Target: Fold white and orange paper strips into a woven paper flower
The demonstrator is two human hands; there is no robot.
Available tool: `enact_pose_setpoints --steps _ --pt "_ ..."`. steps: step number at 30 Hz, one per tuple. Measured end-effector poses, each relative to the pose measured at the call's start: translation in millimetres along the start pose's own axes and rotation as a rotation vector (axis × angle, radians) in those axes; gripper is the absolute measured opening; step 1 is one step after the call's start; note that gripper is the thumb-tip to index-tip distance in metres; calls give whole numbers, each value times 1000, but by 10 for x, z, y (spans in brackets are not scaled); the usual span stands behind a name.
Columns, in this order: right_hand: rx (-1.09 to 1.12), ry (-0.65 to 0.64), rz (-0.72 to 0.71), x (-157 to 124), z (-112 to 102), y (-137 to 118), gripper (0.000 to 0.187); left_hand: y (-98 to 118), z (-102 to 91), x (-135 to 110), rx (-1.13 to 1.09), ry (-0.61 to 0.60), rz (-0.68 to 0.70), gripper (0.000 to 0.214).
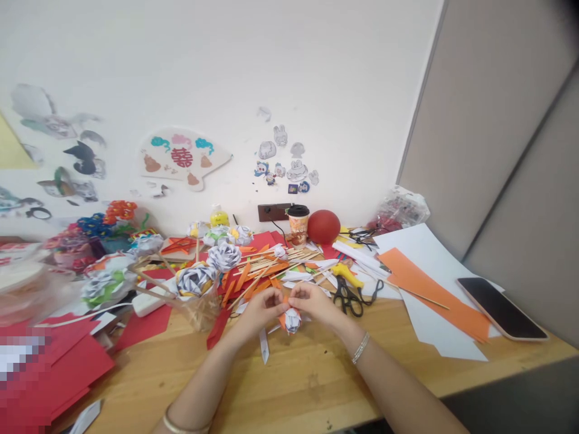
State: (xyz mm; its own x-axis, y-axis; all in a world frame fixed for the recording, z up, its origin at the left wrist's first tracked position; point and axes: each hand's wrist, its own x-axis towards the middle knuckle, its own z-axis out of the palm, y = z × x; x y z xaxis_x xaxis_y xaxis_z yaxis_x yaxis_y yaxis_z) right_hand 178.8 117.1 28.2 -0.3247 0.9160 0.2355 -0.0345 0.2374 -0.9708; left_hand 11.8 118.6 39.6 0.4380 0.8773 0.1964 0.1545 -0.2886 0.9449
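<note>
My left hand (260, 310) and my right hand (314, 302) meet over the wooden table (298, 374), fingers pinched together. Between them they hold a small folded paper flower (292, 319) of white printed paper with an orange strip at its top. A wooden stick seems to run from the flower, but my fingers hide where it joins. Just behind my hands lies a heap of wooden sticks and orange paper strips (262, 271). Black scissors (349, 296) lie right of my right hand.
Finished paper flowers (224, 256) on sticks stand at the back left. Red paper sheets (58, 367) cover the left side. White and orange sheets (425, 283) and a phone (500, 308) lie right. A paper cup (298, 224) and red ball (323, 226) stand by the wall.
</note>
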Motion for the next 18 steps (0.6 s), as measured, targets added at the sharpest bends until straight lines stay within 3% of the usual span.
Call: enact_pose_setpoints --steps 4,6,13,18 --pt "15 -96 67 -10 -21 14 23 -12 13 -4 -77 -35 -75 28" --pt "-37 -85 64 -13 -21 12 22 -21 12 1 -80 -21 -79 29" --pt "-428 163 -243 -30 25 -51 8 -54 35 -13 -226 -25 -173 34" --pt "-549 25 -387 -63 35 -119 17 -48 80 -43 -317 59 -266 36"
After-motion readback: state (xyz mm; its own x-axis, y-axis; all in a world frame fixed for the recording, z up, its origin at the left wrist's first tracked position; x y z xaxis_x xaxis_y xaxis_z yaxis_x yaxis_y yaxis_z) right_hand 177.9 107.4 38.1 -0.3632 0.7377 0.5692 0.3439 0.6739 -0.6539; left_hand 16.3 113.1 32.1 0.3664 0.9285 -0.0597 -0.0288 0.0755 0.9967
